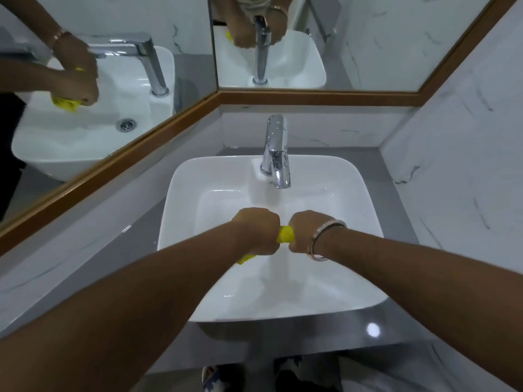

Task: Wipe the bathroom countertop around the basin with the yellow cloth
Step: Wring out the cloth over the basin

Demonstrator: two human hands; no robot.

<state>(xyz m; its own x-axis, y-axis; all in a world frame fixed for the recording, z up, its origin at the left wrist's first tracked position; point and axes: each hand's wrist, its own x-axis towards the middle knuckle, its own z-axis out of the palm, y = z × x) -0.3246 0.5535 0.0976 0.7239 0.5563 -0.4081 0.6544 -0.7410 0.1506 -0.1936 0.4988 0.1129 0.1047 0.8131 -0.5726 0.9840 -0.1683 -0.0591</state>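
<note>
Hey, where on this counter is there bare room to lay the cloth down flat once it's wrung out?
Widest bare patch: grey countertop between the basin rim and the right marble wall. The front strip by the counter edge and the left strip beside the wall are bare too. Tightest: the narrow band behind the tap. Both the left hand and right hand grip the yellow cloth over the bowl.

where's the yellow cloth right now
In the head view, the yellow cloth is bunched between the left hand and right hand, above the basin.
</note>
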